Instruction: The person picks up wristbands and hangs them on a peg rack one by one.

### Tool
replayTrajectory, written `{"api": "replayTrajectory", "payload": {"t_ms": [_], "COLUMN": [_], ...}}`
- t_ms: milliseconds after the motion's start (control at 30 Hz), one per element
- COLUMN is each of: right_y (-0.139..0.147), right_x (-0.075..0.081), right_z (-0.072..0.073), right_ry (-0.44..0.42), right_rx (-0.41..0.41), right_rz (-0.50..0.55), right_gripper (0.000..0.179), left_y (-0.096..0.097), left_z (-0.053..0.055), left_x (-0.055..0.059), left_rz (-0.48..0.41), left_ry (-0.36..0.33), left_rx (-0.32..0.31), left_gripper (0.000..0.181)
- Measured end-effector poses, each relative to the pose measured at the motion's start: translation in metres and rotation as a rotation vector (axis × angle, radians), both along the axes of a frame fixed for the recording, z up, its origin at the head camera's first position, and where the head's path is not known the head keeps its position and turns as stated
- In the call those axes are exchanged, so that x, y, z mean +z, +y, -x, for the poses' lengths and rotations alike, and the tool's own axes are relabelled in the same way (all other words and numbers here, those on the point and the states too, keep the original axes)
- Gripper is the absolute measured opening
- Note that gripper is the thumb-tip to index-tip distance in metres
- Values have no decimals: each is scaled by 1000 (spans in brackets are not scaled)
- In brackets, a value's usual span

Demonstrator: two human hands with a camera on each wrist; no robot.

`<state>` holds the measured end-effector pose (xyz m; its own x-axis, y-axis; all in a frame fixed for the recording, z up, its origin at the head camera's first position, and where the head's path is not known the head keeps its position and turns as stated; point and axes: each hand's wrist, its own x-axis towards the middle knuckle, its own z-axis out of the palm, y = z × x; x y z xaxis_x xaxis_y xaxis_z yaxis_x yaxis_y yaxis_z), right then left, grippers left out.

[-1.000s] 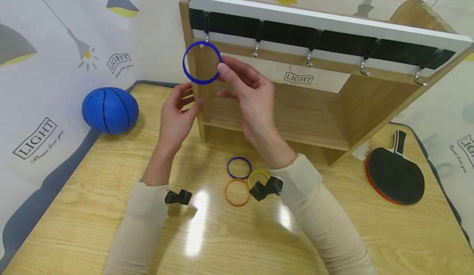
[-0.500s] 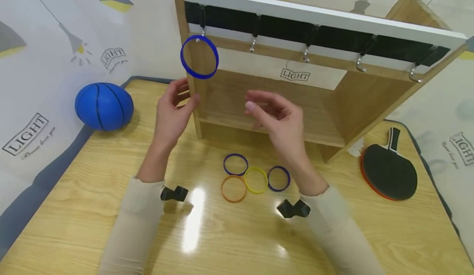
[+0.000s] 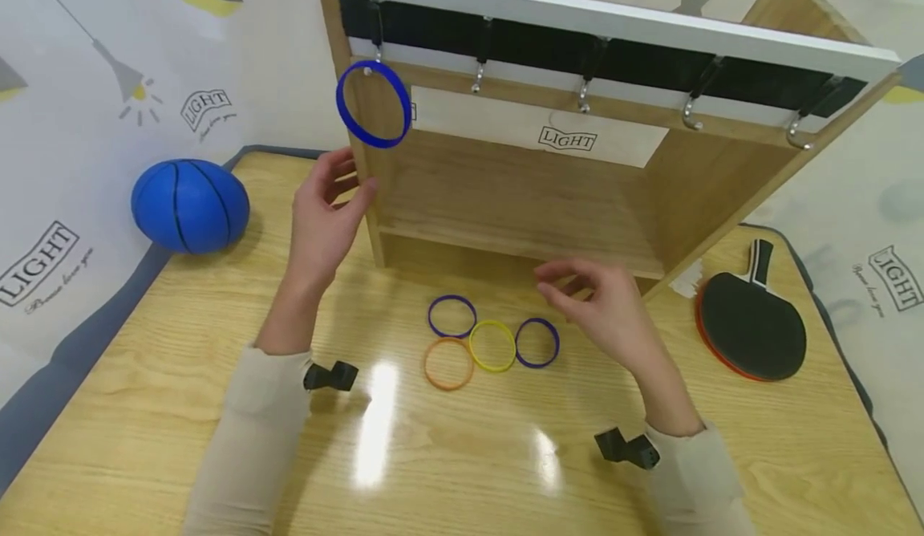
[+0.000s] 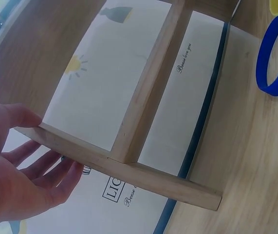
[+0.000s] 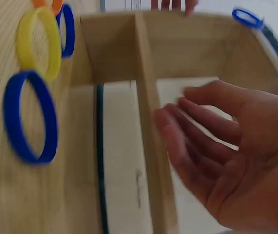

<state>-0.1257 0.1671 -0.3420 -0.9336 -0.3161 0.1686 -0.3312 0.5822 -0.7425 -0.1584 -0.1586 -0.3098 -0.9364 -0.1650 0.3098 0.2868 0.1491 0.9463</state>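
Rack (image 3: 516, 195) pinched in my left grip (image 3: 318, 219), right grip (image 3: 602, 303) empty, loosely curled: best lift nearest blue ring (image 3: 557, 343) by rim.

There are three blue rings (image 3: 377, 143) (image 3: 430, 318) (image 3: 557, 343), one yellow ring (image 3: 471, 347) and one orange ring (image 3: 447, 389), so that makes five rings in all. There is one wooden rack (image 3: 520, 191), and it has five hooks (image 3: 378, 54) (image 3: 477, 76) (image 3: 584, 96) (image 3: 689, 112) (image 3: 795, 130) in a row. One ring hangs on one hook, and four rings lie on the one counter (image 3: 462, 472). There is one ball (image 3: 191, 205) and one paddle (image 3: 753, 326). There are two hands (image 3: 320, 219) (image 3: 608, 311) and two sleeves (image 3: 263, 408) (image 3: 695, 476).
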Motion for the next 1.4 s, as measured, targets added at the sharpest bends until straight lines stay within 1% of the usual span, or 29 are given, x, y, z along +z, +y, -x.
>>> {"api": "replayTrajectory", "payload": {"t_ms": [67, 200, 367, 467, 567, 667, 767, 967, 1133, 1400], "right_y": [9, 23, 32, 36, 39, 41, 41, 38, 36, 32], "right_x": [-7, -21, -39, -46, -50, -53, -55, -57, -57, -60], "right_z": [0, 0, 3, 4, 5, 7, 8, 8, 8, 8], "right_ry": [-34, -126, -151, -166, -208, -245, -257, -267, -267, -234], "right_rx": [0, -19, -40, -44, -46, -44, -40, -35, -38, -35], "right_rz": [-60, -117, -179, -225, -266, -282, -288, -302, -311, -326], "right_gripper": [17, 23, 28, 29, 30, 29, 27, 18, 16, 13], "left_y": [0, 0, 1, 1, 2, 2, 2, 0, 1, 0], "left_z": [0, 0, 0, 0, 0, 1, 1, 0, 0, 0], "left_x": [0, 0, 0, -1, -1, -1, -1, -1, -1, -3], "left_rz": [3, 5, 4, 3, 5, 7, 7, 2, -2, -7], "left_ry": [-3, 1, 8, 5, 2, 4, 4, -4, 1, 15], "left_rx": [1, -1, -1, -1, -2, -2, -1, 4, 1, -7], "left_gripper": [40, 40, 39, 39, 39, 40, 40, 40, 40, 40]}}
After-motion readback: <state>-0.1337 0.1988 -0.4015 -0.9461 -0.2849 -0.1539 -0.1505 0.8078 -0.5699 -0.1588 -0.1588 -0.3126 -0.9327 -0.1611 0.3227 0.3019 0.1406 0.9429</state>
